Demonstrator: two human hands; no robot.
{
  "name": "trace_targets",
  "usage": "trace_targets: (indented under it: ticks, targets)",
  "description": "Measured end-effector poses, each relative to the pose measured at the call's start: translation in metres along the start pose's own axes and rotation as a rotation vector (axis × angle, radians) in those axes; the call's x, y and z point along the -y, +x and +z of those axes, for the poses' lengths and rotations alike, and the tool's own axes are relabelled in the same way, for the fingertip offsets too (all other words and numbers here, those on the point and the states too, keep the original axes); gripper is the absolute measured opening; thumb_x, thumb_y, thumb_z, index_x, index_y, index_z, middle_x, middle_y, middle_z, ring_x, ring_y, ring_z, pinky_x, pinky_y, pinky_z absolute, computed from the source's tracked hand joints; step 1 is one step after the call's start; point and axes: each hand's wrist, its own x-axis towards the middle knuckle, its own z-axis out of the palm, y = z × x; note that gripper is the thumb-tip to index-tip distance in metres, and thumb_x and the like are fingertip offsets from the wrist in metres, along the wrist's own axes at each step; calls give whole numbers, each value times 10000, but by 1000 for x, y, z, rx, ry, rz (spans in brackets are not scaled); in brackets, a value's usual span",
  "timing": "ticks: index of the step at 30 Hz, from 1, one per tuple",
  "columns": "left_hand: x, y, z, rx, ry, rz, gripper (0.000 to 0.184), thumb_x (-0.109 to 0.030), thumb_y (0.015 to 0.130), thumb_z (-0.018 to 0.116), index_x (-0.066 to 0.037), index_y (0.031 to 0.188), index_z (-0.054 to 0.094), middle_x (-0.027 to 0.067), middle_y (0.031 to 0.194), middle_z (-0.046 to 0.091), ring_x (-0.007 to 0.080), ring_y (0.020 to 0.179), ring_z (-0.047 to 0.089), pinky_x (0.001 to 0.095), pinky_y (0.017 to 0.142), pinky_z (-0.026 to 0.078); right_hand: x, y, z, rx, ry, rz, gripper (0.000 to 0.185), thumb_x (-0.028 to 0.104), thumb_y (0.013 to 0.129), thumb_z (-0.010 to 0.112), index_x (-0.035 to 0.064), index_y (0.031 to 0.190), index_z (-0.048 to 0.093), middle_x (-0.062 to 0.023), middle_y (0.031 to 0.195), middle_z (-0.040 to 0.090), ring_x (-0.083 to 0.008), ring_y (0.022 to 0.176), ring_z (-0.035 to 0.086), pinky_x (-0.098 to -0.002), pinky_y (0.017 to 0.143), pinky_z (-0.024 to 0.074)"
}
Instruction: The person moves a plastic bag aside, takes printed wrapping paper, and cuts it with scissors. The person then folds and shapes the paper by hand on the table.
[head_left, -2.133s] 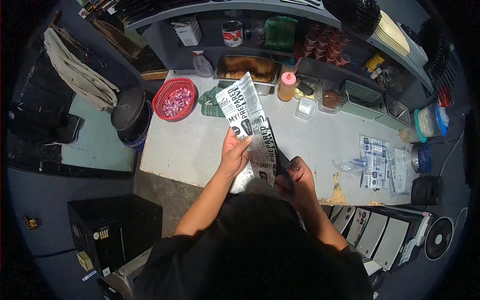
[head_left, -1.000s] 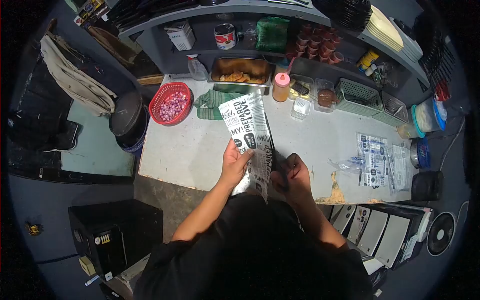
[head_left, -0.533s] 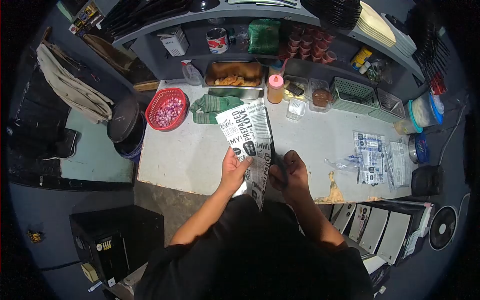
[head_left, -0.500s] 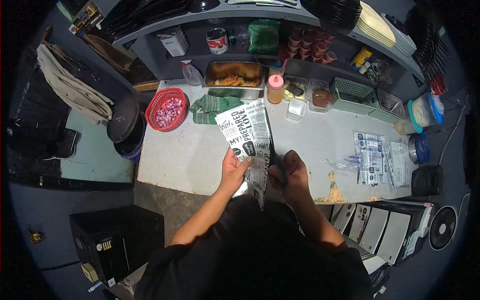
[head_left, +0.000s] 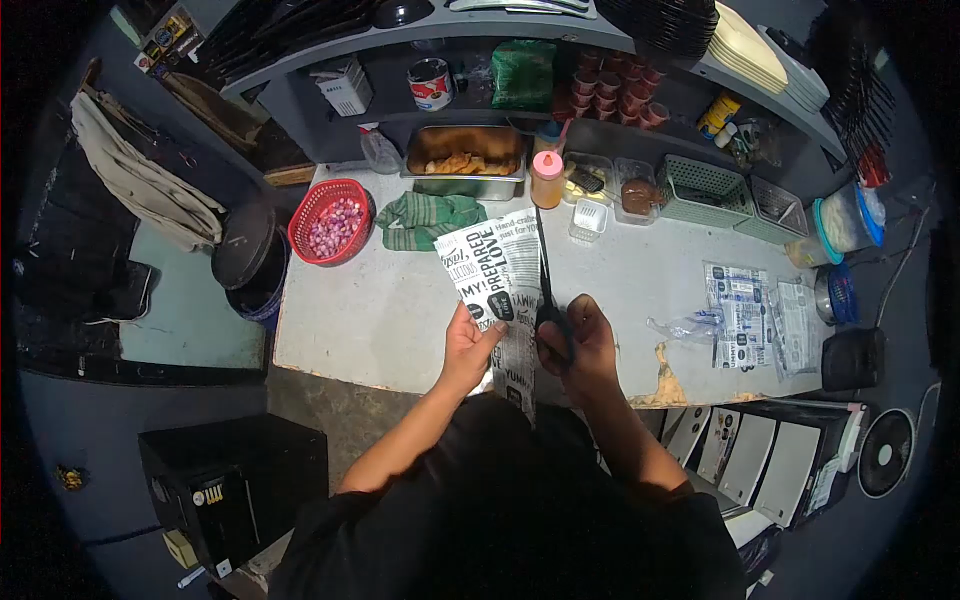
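Printed paper (head_left: 490, 260) with black lettering is held up over the front of the table, its lower end hanging near the black shirt. My left hand (head_left: 472, 345) pinches it along its left side, thumb on top. My right hand (head_left: 583, 345) is closed round the handles of black scissors (head_left: 546, 285), whose blades point away from me along the paper's right edge. Just beyond the paper lies a green striped cloth (head_left: 430, 221).
On the table (head_left: 340, 340) stand a red basket of chopped onions (head_left: 335, 222), a metal tray of food (head_left: 463, 180), a pink-topped bottle (head_left: 547, 182) and green baskets (head_left: 705, 192). More printed paper (head_left: 740, 315) lies at the right.
The view has shifted slightly. The paper has turned and lowered from its earlier raised position, and the scissors now show more clearly along its right edge. Both hands keep their hold.
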Motion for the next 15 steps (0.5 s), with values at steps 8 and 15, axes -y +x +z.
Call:
trace_targets:
  ticks: [8, 15]
  targets:
    - [-1, -6, 2, 39, -13, -67, 493, 31, 1020, 647, -13, 1482, 483, 102, 1376, 676, 183, 1247, 660, 363, 1094, 514, 15, 5, 4, -34, -31, 24, 378, 33, 984, 744, 171, 945, 395, -29, 791, 640, -143, 593, 614, -263, 442, 397]
    - [14, -1, -32, -26, 153, -82, 468, 97, 1008, 602, 10, 1457, 506, 96, 1379, 667, 154, 1259, 634, 322, 1100, 480, 11, 45, -39, -189, -255, -319, 326, 50, 962, 779, 140, 928, 468, -29, 756, 646, -116, 638, 624, -274, 508, 458]
